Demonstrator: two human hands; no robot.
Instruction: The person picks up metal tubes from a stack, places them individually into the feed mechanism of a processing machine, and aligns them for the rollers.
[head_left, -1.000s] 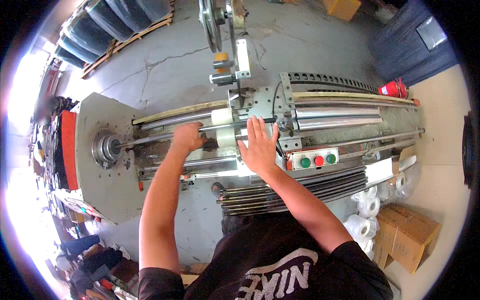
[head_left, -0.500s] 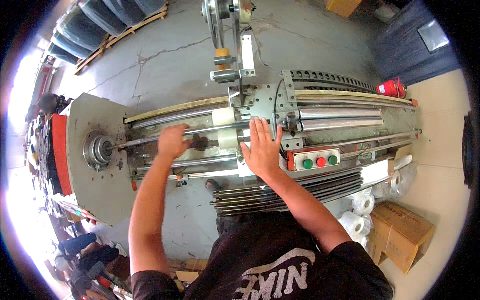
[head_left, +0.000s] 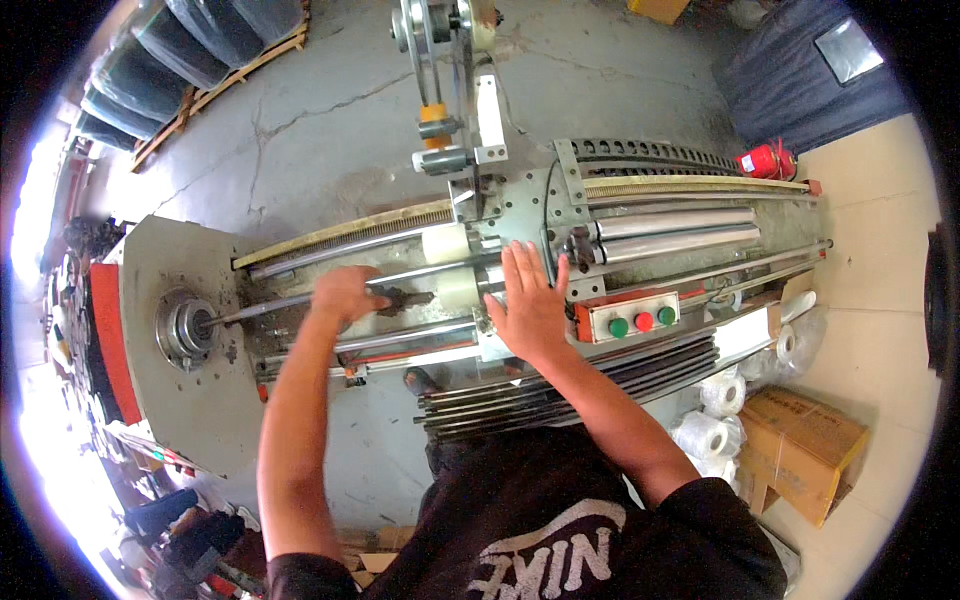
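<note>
Grey cracked floor [head_left: 300, 125] spreads beneath everything. Slim dark rods [head_left: 590, 383] lie side by side at lower centre, below a push-button box [head_left: 599, 326]. Mid-frame, a steel shaft [head_left: 265, 307] slants from a round chuck [head_left: 177, 332]; the left hand [head_left: 343, 298] curls over it, closure unclear, while the right hand [head_left: 532, 310] is flat, thumb apart, by its right end. Wrapped rolls [head_left: 180, 48] fill the upper left.
</note>
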